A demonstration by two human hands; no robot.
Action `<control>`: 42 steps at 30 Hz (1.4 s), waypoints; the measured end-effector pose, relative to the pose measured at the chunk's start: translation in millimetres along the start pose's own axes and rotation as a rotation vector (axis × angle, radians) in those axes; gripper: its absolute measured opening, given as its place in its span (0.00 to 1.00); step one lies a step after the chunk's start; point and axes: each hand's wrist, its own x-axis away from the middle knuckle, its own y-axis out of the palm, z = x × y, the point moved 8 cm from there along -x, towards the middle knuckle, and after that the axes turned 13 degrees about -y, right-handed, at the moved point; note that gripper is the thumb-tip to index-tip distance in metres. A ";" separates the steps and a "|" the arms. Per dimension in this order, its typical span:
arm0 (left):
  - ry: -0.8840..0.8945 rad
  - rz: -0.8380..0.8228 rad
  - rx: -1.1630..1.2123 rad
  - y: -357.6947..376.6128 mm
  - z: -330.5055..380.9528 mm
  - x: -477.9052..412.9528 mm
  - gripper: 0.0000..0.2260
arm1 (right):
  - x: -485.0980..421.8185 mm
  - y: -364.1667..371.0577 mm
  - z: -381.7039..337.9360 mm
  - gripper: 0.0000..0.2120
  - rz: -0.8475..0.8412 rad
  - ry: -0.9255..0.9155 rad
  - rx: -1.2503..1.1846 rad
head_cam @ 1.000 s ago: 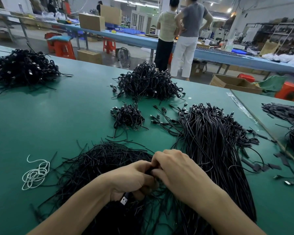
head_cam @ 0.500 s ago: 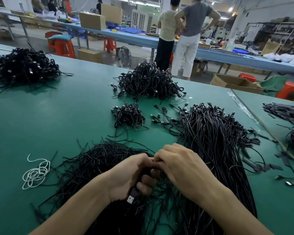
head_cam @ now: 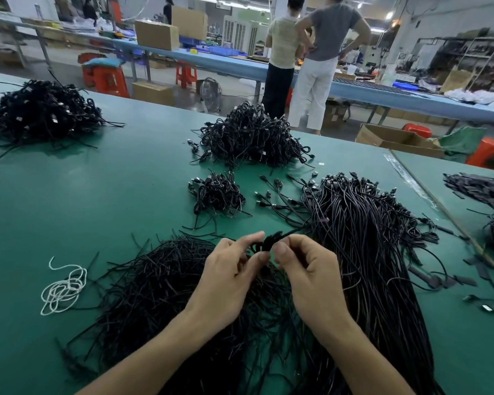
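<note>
At the near edge of the bench (head_cam: 77, 201), head view: left hand (head_cam: 228, 280) and right hand (head_cam: 311, 277) both pinch a little coiled black cable (head_cam: 265, 246) between fingertips, above the pile of black strands (head_cam: 160, 280); its loose tail runs off far-right, so the right hand's nearer that end, I reckon.

The left hand (head_cam: 226, 283) and right hand (head_cam: 311, 277) are bare. Both forearms (head_cam: 160, 357) are unsleeved. The fingers (head_cam: 280, 250) have short nails.

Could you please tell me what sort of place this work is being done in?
Probably a cable assembly workshop: heaps of black cables lie on a green table, cardboard cartons stand on the bench behind, and the left hand and right hand pinch one bunched cable.
</note>
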 end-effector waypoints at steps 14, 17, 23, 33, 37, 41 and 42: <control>0.042 -0.233 0.716 -16.3 27.2 11.5 0.16 | 11.8 17.3 19.1 0.10 -0.147 0.282 -0.329; 0.089 -0.186 0.602 -15.2 27.6 13.2 0.03 | 6.5 10.1 20.7 0.09 -0.121 0.261 -0.293; 0.066 0.025 0.273 -10.9 12.8 10.3 0.13 | -1.4 0.4 15.5 0.09 -0.001 0.126 -0.216; -0.212 -0.218 0.433 11.4 1.5 -0.1 0.12 | -4.8 -2.9 -1.9 0.08 -0.084 -0.078 0.162; -0.418 -0.276 0.806 13.9 -2.8 0.1 0.12 | -3.1 -0.9 -0.6 0.07 -0.076 -0.079 0.127; -0.597 -0.324 0.970 17.5 -8.8 2.8 0.18 | 1.3 5.4 -0.3 0.08 -0.100 -0.078 0.069; -0.586 -0.323 0.950 16.2 -10.0 2.0 0.20 | 2.8 7.6 -0.8 0.07 -0.110 -0.076 0.060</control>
